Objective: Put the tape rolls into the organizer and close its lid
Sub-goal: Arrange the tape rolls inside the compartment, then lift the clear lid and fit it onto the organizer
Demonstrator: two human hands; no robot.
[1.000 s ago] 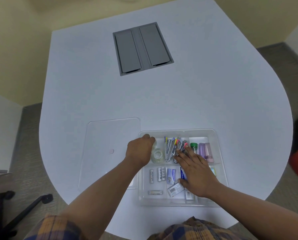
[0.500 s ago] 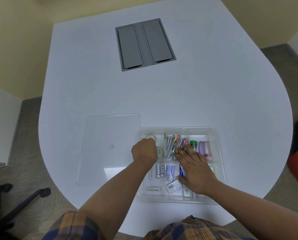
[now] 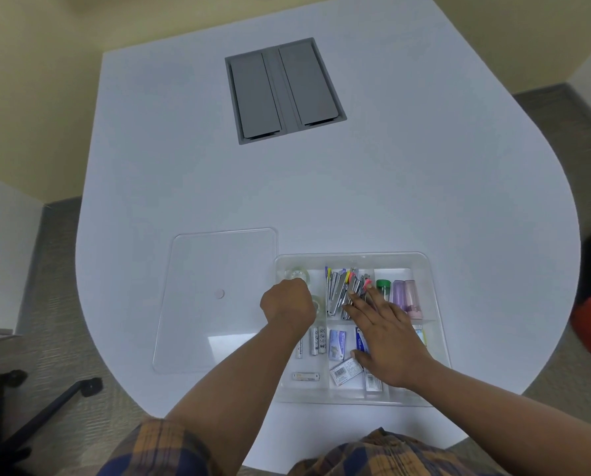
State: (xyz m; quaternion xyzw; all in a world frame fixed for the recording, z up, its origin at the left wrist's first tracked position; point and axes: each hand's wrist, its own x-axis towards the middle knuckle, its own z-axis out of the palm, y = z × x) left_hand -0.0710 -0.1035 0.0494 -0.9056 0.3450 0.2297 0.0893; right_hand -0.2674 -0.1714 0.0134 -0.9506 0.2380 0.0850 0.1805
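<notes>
The clear organizer sits on the white table near me, its lid off. Two clear tape rolls lie in its far-left compartment: one at the far end, the other just behind it, partly covered. My left hand hovers over that compartment with knuckles up and fingers curled, and I see nothing in it. Fingers spread, my right hand rests flat on the organizer's middle compartments. The clear lid lies flat on the table to the organizer's left.
Other compartments hold staplers or clips, batteries, small boxes and a green and two purple tubes. A grey cable hatch is set into the table's far side. A chair base stands on the floor at left.
My left hand has drawn back toward me from the far end of the left compartment, uncovering a tape roll there. The right hand has stayed on the organizer.
</notes>
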